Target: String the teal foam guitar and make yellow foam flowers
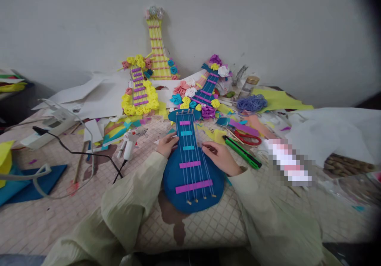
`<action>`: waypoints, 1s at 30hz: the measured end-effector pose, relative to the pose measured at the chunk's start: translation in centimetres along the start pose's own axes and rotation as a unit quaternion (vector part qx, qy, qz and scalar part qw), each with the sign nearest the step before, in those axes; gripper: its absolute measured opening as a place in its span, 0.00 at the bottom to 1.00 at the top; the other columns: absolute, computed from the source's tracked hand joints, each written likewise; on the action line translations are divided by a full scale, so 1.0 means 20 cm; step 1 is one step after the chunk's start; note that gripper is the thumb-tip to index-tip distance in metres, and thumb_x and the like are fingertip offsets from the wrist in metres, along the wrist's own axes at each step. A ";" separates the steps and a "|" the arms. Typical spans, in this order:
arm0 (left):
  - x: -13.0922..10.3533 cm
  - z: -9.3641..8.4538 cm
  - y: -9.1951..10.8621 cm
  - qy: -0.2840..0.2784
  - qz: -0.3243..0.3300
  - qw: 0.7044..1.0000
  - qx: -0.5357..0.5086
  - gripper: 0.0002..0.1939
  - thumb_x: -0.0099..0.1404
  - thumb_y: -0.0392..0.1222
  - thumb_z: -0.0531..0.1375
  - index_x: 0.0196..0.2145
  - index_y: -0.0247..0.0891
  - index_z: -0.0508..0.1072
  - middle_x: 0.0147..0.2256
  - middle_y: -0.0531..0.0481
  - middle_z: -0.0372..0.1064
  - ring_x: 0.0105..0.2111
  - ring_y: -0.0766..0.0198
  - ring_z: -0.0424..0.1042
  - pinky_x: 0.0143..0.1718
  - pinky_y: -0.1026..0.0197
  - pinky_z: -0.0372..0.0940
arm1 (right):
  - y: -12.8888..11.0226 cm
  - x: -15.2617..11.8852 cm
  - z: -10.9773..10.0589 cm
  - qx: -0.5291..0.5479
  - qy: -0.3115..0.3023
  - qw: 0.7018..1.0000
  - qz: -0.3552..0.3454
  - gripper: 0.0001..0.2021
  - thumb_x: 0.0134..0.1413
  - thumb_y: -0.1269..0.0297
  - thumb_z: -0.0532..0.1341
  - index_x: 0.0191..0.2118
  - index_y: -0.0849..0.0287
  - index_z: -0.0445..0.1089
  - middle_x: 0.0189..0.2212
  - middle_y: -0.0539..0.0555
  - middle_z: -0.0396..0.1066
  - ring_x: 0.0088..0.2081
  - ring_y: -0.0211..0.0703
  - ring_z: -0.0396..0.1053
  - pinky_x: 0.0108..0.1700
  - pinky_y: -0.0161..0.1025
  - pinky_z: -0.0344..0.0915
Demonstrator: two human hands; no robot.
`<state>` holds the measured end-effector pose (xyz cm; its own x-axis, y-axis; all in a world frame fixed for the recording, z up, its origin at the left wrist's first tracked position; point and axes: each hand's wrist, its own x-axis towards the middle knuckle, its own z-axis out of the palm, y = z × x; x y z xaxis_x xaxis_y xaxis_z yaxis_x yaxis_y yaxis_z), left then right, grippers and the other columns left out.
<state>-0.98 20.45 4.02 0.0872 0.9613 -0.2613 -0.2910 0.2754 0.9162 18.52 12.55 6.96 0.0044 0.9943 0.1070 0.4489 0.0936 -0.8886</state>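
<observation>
A blue paper guitar [193, 196] with purple and light blue strips and thin strings lies in front of me, its neck pointing away. My left hand [167, 145] grips its left edge where the neck meets the body, thumb on top. My right hand [222, 157] holds the opposite edge, fingers curled at the side of the body. Small tan pegs sit at the lower ends of the strings. A green utility knife [241, 152] lies just beyond my right hand. To the left of my left hand stands a white glue gun [129, 146].
Decorated paper guitars, one yellow and tall [157, 52], stand by the wall. Red-handled scissors [248, 138], purple yarn [252, 103] and paper scraps are at the right. A black cord [86, 153] and a power strip [49, 129] occupy the left side.
</observation>
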 end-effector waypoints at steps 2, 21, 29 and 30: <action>-0.01 0.00 0.01 0.004 0.001 1.000 -0.010 0.21 0.45 0.41 0.66 0.40 0.38 0.71 0.29 0.53 0.72 0.26 0.69 0.70 0.27 0.68 0.64 | 0.00 0.00 -0.01 0.005 -0.004 1.000 -0.001 0.14 0.50 0.58 0.56 0.40 0.59 0.70 0.38 0.56 0.72 0.40 0.45 0.68 0.44 0.42 0.62; -0.20 0.00 0.21 -0.124 0.040 0.981 0.142 0.26 0.45 0.44 0.65 0.43 0.39 0.70 0.31 0.50 0.74 0.35 0.54 0.72 0.39 0.52 0.64 | 0.01 0.02 -0.02 0.123 0.084 0.987 0.055 0.17 0.43 0.52 0.60 0.34 0.59 0.72 0.35 0.55 0.74 0.39 0.48 0.70 0.44 0.44 0.63; -0.31 -0.02 0.25 -0.118 0.106 0.959 0.235 0.24 0.44 0.47 0.66 0.40 0.38 0.70 0.48 0.43 0.66 0.52 0.48 0.60 0.52 0.50 0.55 | 0.01 0.01 0.02 0.150 0.061 0.987 0.022 0.17 0.43 0.52 0.60 0.35 0.60 0.72 0.34 0.55 0.74 0.38 0.48 0.70 0.41 0.43 0.65; -0.33 -0.04 0.25 -0.115 0.109 0.957 0.244 0.24 0.45 0.48 0.65 0.41 0.38 0.70 0.48 0.43 0.66 0.52 0.48 0.60 0.51 0.50 0.56 | 0.00 0.00 0.02 0.149 0.057 0.987 0.016 0.17 0.43 0.52 0.60 0.35 0.60 0.72 0.34 0.55 0.74 0.38 0.48 0.70 0.41 0.43 0.65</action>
<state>-3.73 15.40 10.05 0.2989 0.9539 -0.0262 0.1478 -0.0191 0.9888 18.18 12.61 6.76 0.1221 0.9863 0.1112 0.1641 0.0904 -0.9823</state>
